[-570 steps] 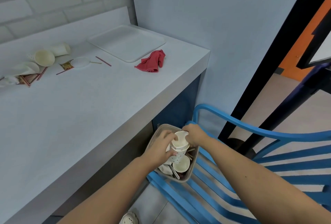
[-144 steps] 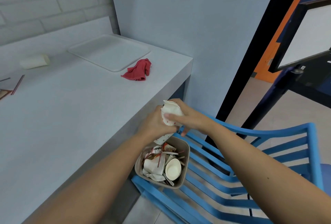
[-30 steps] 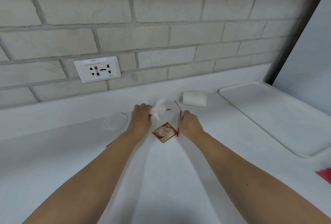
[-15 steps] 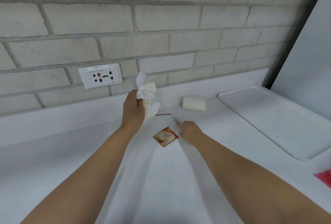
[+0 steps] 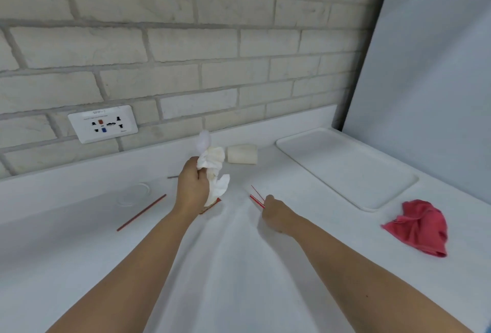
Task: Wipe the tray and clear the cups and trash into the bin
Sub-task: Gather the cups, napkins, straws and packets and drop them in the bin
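Note:
My left hand (image 5: 191, 186) is closed around a crumpled white napkin (image 5: 212, 170) with a white plastic spoon sticking up from it, held just above the counter. A small sachet (image 5: 211, 206) lies mostly hidden beneath that hand. My right hand (image 5: 276, 213) rests on the counter, pinching thin red stir sticks (image 5: 256, 198). A paper cup (image 5: 242, 154) lies on its side near the wall. The white tray (image 5: 345, 167) sits at the right, bare. A red cloth (image 5: 418, 226) lies crumpled in front of the tray.
Another red stir stick (image 5: 141, 212) lies left of my left hand, and a short one (image 5: 172, 177) behind it. A faint round lid (image 5: 134, 193) sits on the white counter. A wall socket (image 5: 103, 124) is set in the brick wall. A blue-grey panel (image 5: 425, 66) bounds the right side.
My left hand lowered slightly with the napkin and now covers most of the sachet. My right hand has closed on the red sticks. The view shifted left, showing more of the red cloth.

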